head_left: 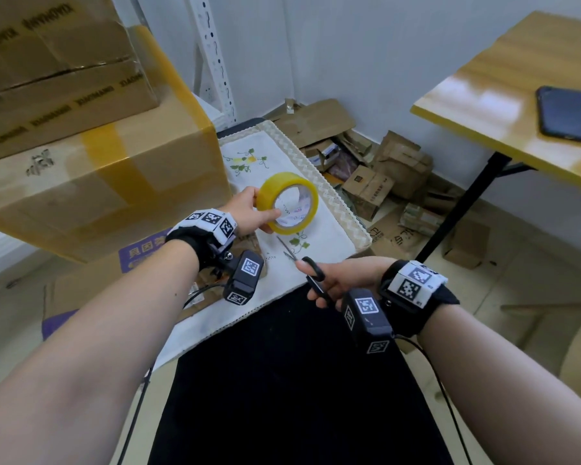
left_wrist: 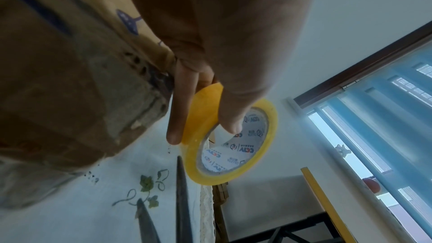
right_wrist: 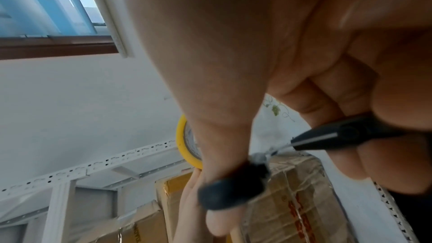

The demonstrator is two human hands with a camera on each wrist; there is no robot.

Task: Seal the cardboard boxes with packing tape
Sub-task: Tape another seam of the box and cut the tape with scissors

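The left hand [head_left: 245,209] pinches the tape roll [head_left: 287,203], thumb inside the core and fingers [left_wrist: 178,106] on the outer face, holding it on edge above the embroidered cloth [head_left: 316,243]. The right hand [head_left: 344,280] grips the scissors [head_left: 302,263], thumb through a black loop, blades parted toward the roll. Taped boxes [head_left: 91,176] stand stacked at left

head looks down, wrists close, upward

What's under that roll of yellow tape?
Below the tape roll, held up by the left hand, lies an embroidered white cloth. What the cloth covers is hidden.
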